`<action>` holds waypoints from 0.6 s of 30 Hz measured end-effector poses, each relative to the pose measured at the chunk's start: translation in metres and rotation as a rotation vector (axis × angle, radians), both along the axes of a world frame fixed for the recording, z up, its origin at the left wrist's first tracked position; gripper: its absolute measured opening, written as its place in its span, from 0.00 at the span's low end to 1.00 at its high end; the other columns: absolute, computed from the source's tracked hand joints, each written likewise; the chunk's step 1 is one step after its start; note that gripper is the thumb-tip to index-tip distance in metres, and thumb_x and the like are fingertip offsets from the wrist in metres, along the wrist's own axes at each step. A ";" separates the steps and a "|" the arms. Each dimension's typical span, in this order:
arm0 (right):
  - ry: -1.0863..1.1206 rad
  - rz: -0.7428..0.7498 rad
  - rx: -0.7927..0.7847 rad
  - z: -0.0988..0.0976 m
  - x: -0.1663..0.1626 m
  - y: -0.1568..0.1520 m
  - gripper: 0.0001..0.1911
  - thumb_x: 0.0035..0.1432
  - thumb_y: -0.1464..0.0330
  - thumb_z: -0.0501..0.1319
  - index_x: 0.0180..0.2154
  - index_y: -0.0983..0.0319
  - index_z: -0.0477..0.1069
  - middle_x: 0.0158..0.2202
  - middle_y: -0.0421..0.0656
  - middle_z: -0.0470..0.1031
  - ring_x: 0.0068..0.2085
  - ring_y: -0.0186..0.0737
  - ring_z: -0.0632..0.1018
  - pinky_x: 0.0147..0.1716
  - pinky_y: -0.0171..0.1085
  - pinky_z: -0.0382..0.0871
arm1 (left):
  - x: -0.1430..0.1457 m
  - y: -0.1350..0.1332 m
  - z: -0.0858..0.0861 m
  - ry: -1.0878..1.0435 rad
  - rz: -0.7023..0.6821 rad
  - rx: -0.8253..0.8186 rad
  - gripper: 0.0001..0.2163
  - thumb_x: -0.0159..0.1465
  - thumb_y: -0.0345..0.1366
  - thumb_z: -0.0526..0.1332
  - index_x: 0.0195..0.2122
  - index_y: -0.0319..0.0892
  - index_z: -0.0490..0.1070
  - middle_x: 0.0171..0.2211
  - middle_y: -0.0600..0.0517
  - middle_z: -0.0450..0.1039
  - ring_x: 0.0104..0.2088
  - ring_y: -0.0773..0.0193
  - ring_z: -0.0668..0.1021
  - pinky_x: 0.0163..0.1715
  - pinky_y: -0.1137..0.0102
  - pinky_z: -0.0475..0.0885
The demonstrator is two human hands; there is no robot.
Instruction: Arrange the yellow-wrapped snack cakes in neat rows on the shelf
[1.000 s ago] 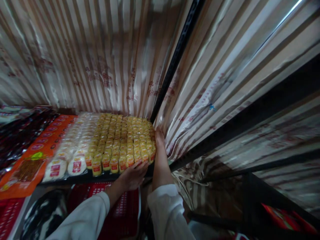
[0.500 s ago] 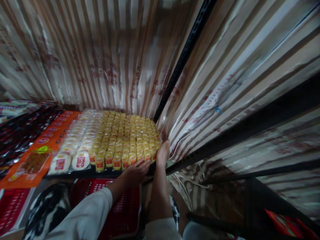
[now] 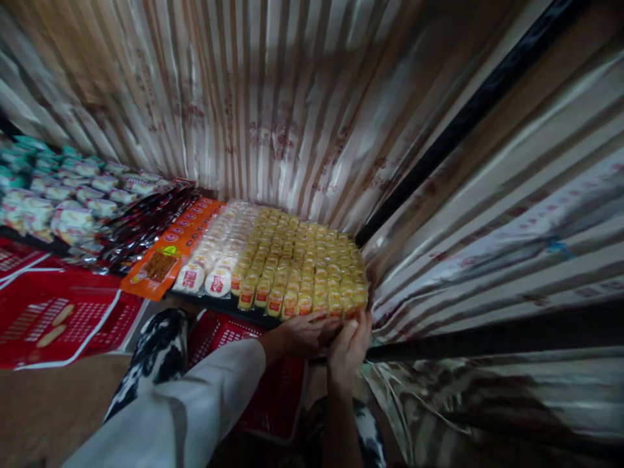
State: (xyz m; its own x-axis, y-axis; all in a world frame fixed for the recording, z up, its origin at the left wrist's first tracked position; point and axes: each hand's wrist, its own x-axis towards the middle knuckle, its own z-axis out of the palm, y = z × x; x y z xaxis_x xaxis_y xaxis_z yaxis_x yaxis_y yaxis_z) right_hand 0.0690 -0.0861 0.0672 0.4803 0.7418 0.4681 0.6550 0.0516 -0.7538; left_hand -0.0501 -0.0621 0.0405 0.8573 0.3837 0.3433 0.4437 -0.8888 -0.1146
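Rows of small yellow wrapped snack cakes (image 3: 302, 266) with red and orange labels stand packed together at the right end of a dark shelf. My left hand (image 3: 307, 333) lies along their front lower edge, its fingers stretched out against the packs. Beside it, my right hand (image 3: 350, 341) presses at the front right corner of the block, thumb and fingers apart. Neither hand lifts a pack; the fingertips are partly hidden against the wrappers. White round wrapped cakes (image 3: 218, 281) stand in rows just left of the yellow ones.
Orange snack bags (image 3: 156, 266), dark shiny packets (image 3: 146, 218) and white-and-green packs (image 3: 80, 201) continue leftward. Red plastic baskets (image 3: 97, 292) sit below the shelf. Striped plastic sheeting (image 3: 273, 97) covers the wall behind; a black metal post (image 3: 463, 130) rises at the right corner.
The view has turned left, so more of the shelf shows. My right hand has come from the block's right side to its front corner, closer to my left hand.
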 end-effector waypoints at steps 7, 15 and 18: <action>0.024 0.047 -0.078 -0.022 -0.008 -0.054 0.30 0.64 0.55 0.40 0.57 0.69 0.60 0.62 0.59 0.55 0.63 0.52 0.57 0.58 0.54 0.53 | -0.005 0.000 0.007 0.065 -0.018 0.039 0.20 0.67 0.36 0.47 0.57 0.33 0.60 0.58 0.42 0.62 0.63 0.60 0.58 0.63 0.63 0.48; 0.091 -0.002 -0.199 -0.018 -0.008 -0.123 0.30 0.62 0.52 0.44 0.55 0.65 0.63 0.56 0.54 0.66 0.57 0.50 0.67 0.55 0.51 0.60 | -0.016 -0.012 0.010 0.003 -0.118 0.116 0.17 0.66 0.30 0.47 0.54 0.34 0.65 0.59 0.44 0.62 0.62 0.58 0.59 0.63 0.60 0.48; 0.091 0.052 -0.250 -0.021 -0.020 -0.123 0.32 0.61 0.52 0.43 0.55 0.67 0.63 0.56 0.56 0.66 0.57 0.50 0.66 0.56 0.50 0.59 | -0.026 -0.031 0.008 -0.126 0.037 0.022 0.17 0.66 0.32 0.48 0.54 0.35 0.66 0.59 0.43 0.62 0.61 0.56 0.60 0.62 0.57 0.50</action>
State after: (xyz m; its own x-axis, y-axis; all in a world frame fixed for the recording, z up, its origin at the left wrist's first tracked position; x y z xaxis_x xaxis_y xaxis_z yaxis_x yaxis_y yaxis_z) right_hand 0.0489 -0.2096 0.0466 0.4705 0.8536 0.2237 0.5852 -0.1120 -0.8031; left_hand -0.0764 -0.0928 0.0483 0.7924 0.4052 0.4559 0.4882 -0.8694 -0.0758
